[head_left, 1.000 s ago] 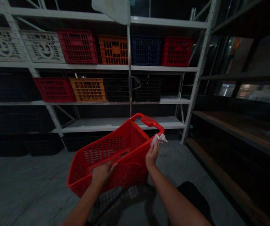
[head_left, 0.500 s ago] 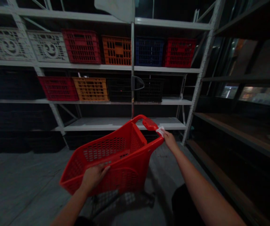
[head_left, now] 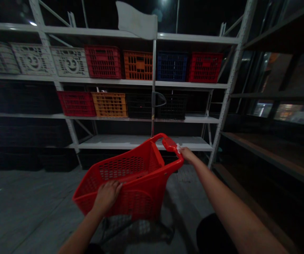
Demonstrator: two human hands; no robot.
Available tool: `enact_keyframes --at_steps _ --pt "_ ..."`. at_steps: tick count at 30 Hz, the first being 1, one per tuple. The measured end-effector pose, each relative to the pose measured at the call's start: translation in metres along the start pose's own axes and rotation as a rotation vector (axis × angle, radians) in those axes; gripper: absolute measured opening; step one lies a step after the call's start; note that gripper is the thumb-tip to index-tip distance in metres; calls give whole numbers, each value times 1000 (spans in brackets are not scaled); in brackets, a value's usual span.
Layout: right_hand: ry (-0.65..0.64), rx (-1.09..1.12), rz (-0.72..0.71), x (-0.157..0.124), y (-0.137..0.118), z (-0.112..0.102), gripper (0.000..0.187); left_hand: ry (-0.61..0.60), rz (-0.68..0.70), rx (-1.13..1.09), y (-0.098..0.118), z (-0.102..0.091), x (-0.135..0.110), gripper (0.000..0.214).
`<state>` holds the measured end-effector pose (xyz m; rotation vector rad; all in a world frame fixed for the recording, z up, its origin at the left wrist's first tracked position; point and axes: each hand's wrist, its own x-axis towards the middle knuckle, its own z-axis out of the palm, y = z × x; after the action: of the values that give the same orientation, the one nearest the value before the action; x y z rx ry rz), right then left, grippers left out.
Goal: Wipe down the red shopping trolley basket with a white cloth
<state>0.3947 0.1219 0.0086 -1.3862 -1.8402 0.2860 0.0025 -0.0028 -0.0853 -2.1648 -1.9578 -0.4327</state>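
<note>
A red plastic shopping cart (head_left: 146, 183) stands in front of me, its basket pointing left and its handle to the right. My left hand (head_left: 108, 192) is wrapped over the near side rim of the basket, with the fingertips on the inside. At the handle, my right hand (head_left: 186, 154) is closed on a small white cloth (head_left: 178, 148), partly hidden by the fingers. The cloth touches the handle bar beside its raised red panel (head_left: 169, 144).
A pole with a white flag (head_left: 138, 20) and a grey hook rises behind the cart. White metal shelving (head_left: 109, 141) holds several coloured crates, including an orange crate (head_left: 138, 65). Darker shelves (head_left: 268, 150) line the right side. Grey floor (head_left: 43, 201) lies to the left.
The view has tilted up and turned slightly left, showing more of the flag. My right hand with the cloth has shifted slightly along the handle towards the panel. My left hand stays on the rim.
</note>
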Motion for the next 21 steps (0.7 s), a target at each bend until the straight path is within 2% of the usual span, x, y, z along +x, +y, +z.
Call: enact_keyframes --at_steps 3,7,9,11,14,17,20,21 --pt "-61 137 75 -32 0 -4 39 212 -28 32 22 0 -2 43" --pt "-103 304 133 -74 -9 1 35 398 90 -113 83 -9 6 41" --pt "-106 398 150 -86 -17 8 39 437 141 -188 112 -13 12 38" --pt "-83 494 164 -86 -26 18 46 446 115 -229 132 -15 18 35" --pt "1 602 191 -71 -40 35 54 497 24 -243 140 -13 24 32" --pt "94 622 214 -56 -52 49 55 534 21 -249 131 -8 26 32" --pt "162 592 211 -64 -61 56 50 560 12 -222 121 -5 27 34" --pt "179 563 171 -72 -65 55 47 571 9 -212 119 -4 27 35"
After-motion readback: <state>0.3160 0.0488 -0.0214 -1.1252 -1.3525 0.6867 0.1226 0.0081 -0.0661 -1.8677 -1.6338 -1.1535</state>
